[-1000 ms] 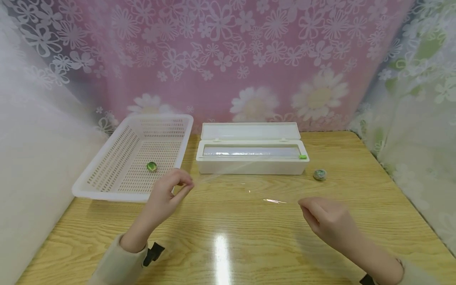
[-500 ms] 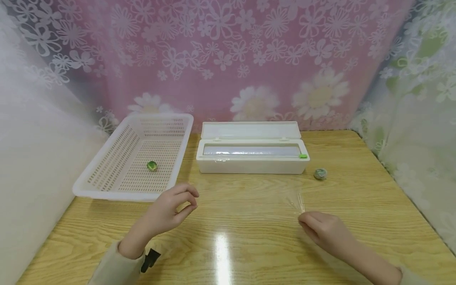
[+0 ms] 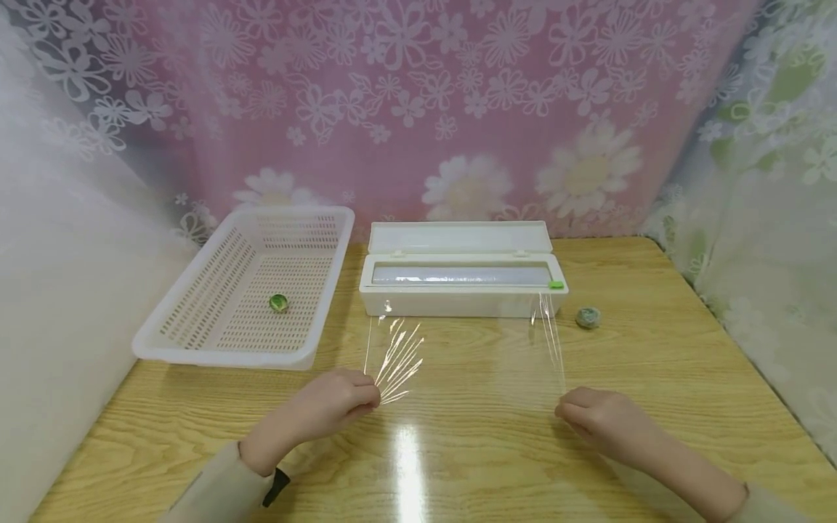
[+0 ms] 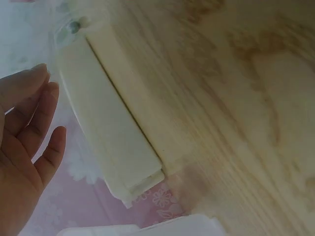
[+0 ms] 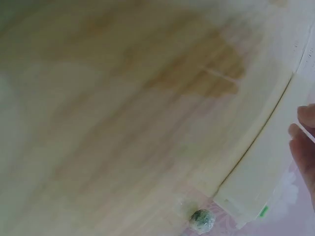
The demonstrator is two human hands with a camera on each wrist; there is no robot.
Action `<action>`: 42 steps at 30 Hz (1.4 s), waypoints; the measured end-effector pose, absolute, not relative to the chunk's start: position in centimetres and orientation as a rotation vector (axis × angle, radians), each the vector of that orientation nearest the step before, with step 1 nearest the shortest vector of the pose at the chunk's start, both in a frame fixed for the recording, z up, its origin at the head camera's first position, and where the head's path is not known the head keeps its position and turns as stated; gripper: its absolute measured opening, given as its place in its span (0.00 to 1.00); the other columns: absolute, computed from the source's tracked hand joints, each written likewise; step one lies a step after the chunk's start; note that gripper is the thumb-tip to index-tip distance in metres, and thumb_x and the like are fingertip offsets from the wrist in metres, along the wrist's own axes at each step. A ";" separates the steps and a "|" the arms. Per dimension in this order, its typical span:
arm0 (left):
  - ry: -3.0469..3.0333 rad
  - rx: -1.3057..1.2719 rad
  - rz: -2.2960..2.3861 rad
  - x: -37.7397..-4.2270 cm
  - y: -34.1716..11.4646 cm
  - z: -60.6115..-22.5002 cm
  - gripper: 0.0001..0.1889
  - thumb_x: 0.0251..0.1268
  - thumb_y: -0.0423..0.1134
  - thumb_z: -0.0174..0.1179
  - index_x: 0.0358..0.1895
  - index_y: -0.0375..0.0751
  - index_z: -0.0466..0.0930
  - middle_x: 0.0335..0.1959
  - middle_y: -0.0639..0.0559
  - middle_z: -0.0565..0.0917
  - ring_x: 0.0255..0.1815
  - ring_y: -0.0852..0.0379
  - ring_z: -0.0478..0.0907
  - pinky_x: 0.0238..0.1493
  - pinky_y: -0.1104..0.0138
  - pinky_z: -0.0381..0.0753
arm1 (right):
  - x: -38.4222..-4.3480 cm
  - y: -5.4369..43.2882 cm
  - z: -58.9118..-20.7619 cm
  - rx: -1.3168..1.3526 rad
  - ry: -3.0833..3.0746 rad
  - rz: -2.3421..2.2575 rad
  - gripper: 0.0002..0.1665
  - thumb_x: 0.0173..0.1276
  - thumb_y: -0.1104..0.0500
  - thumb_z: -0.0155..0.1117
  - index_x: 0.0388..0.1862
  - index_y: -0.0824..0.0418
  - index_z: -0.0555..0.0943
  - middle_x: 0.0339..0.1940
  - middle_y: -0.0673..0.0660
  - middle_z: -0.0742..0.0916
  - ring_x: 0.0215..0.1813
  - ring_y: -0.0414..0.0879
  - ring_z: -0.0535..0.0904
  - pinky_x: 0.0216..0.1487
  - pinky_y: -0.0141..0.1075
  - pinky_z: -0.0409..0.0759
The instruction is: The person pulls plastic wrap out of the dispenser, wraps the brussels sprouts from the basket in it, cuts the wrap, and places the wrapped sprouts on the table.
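Observation:
A clear sheet of cling film [image 3: 399, 363] stretches between my two hands, its far end overlapping the front of the white dispenser box [image 3: 458, 305] in the head view. Bright creases fan out from my left hand [image 3: 340, 399], which pinches the near left corner. At the near right corner my right hand [image 3: 615, 421] pinches the film, with thin folds running up toward the box. The lid [image 3: 461, 238] stands raised, and a roll of film [image 3: 461, 275] lies inside. Both wrist views show the dispenser box beyond the fingers [image 4: 44, 118].
Left of the box stands a white slotted basket [image 3: 147, 349] with a small green round thing [image 3: 278, 303] in it. A similar greenish ball [image 3: 588, 317], wrapped in film, lies on the wooden table [image 3: 484, 479] right of the box. A floral curtain [image 3: 458, 109] hangs behind.
My left hand has come nearer, closed its finger gap and pinched the film. My right hand has drawn slightly closer. The film, gathered near the right hand, is now spread out.

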State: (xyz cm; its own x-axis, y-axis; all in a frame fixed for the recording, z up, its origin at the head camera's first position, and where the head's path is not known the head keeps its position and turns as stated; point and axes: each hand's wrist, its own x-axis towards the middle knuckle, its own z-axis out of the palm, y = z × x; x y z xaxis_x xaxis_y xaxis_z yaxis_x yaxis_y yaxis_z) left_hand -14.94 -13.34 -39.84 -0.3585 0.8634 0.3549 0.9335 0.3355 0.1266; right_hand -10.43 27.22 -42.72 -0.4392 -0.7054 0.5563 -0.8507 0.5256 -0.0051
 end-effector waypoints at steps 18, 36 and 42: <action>-2.687 -1.704 -0.158 -16.1 -12.3 -42.0 0.04 0.53 0.36 0.61 0.25 0.50 0.79 0.22 0.63 0.69 0.23 0.69 0.66 0.27 0.79 0.69 | -11.9 26.9 -42.9 1.420 -2.662 0.483 0.13 0.48 0.69 0.67 0.22 0.51 0.75 0.22 0.40 0.74 0.25 0.30 0.68 0.22 0.23 0.69; -2.851 -1.697 -0.201 -16.5 -12.5 -41.5 0.05 0.58 0.35 0.56 0.28 0.47 0.80 0.24 0.61 0.75 0.25 0.68 0.71 0.29 0.77 0.72 | -13.2 28.2 -42.4 1.402 -2.887 0.874 0.07 0.57 0.65 0.61 0.30 0.52 0.78 0.29 0.43 0.80 0.31 0.32 0.74 0.25 0.28 0.74; -2.855 -1.698 -0.237 -16.4 -12.4 -41.3 0.04 0.59 0.37 0.56 0.30 0.46 0.80 0.26 0.61 0.78 0.28 0.68 0.73 0.32 0.76 0.73 | -13.6 28.3 -42.6 1.405 -2.872 0.892 0.08 0.53 0.66 0.65 0.29 0.54 0.79 0.29 0.45 0.80 0.31 0.33 0.74 0.26 0.28 0.74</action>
State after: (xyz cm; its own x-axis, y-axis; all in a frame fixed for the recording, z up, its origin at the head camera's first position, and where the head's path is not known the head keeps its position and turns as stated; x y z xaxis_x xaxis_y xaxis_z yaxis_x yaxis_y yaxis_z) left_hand -16.37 -12.41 -41.26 -0.4667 0.8799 -0.0892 0.8531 0.4745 0.2170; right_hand -13.63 28.32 -42.65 -0.6285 -0.7744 0.0722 -0.6792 0.5013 -0.5361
